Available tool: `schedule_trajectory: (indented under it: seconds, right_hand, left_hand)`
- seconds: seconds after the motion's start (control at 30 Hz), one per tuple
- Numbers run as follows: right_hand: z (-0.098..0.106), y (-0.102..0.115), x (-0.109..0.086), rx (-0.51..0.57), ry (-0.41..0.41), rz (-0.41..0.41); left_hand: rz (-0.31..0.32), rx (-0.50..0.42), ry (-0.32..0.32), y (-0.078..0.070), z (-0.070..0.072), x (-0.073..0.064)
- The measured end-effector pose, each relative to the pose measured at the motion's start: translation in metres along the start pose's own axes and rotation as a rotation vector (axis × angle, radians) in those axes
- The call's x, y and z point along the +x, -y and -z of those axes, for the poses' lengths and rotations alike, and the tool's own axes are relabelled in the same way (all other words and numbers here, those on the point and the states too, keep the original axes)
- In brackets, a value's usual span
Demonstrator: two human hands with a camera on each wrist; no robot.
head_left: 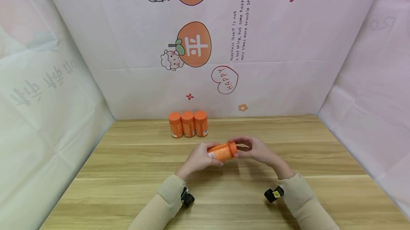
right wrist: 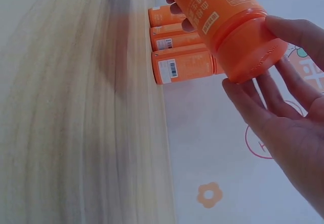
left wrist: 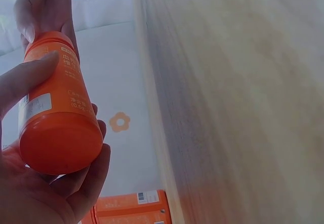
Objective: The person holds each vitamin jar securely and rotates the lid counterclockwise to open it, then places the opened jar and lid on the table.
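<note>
An orange plastic bottle (head_left: 221, 153) with a white label is held tilted nearly on its side above the table. My left hand (head_left: 198, 158) grips the bottle's body, thumb on the near side and fingers round the far side, as the left wrist view also shows. At the other end, my right hand (head_left: 257, 150) holds the orange screw cap (right wrist: 251, 49) between thumb and fingers. The cap sits on the bottle's neck. In the left wrist view the bottle's base (left wrist: 61, 143) faces the camera.
Three matching orange bottles (head_left: 188, 125) stand upright in a touching row near the back of the wooden table (head_left: 134, 173). Behind them rises a white printed cloth (head_left: 272, 80); similar cloth hangs at both sides. Each wrist bears a small black camera (head_left: 187, 197).
</note>
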State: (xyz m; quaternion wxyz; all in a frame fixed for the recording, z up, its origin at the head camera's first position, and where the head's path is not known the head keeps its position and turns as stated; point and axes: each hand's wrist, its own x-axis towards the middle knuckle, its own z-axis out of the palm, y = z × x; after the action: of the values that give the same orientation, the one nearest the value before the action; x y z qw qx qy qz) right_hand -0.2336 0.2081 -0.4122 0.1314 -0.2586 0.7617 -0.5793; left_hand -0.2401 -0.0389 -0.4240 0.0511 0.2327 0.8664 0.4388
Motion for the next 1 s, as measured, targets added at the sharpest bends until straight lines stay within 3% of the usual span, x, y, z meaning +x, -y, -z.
schedule_trajectory:
  seconds: [0.4,0.53,0.73,1.0]
  right_hand:
    - [0.0,-0.005,0.0,0.02,0.017,0.125]
    - [-0.001,-0.001,-0.001,0.002,-0.023,0.072]
    - [-0.003,0.006,0.001,-0.135,-0.114,-0.015]
    - [-0.004,0.006,0.006,-0.153,-0.096,-0.109]
  left_hand:
    - [0.002,-0.011,-0.009,-0.001,0.0,-0.001]
    - [0.002,-0.014,-0.009,-0.002,0.0,-0.001]
    - [-0.008,0.001,-0.011,-0.002,0.0,0.0]
    - [-0.016,0.032,-0.013,-0.002,-0.002,0.0]
